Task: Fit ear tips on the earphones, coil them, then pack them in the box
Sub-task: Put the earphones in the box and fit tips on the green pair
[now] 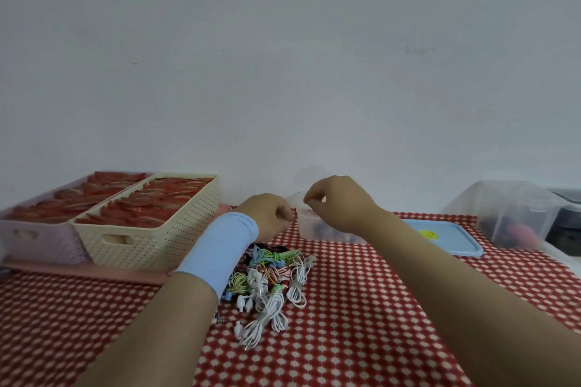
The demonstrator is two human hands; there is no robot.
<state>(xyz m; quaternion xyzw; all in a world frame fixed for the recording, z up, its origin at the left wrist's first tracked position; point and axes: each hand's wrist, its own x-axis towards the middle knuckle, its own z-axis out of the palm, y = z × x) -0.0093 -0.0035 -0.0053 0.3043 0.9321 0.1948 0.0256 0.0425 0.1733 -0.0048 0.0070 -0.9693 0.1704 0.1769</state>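
A heap of coiled earphones [270, 286], white, green, blue and red, lies on the red checked cloth in front of me. My left hand [267, 217], with a light blue wristband, is raised behind the heap with curled fingers; what it holds is hidden. My right hand [336, 203] hovers over a small clear container [309, 226], its fingertips pinched together as if on something tiny, too small to make out. The two hands are a short gap apart.
A cream basket [151, 239] and a lilac basket [34, 236], both full of red packets, sit on a pink tray at the left. A blue lid [449, 240] and a clear tub [509, 214] stand at the right, against the white wall.
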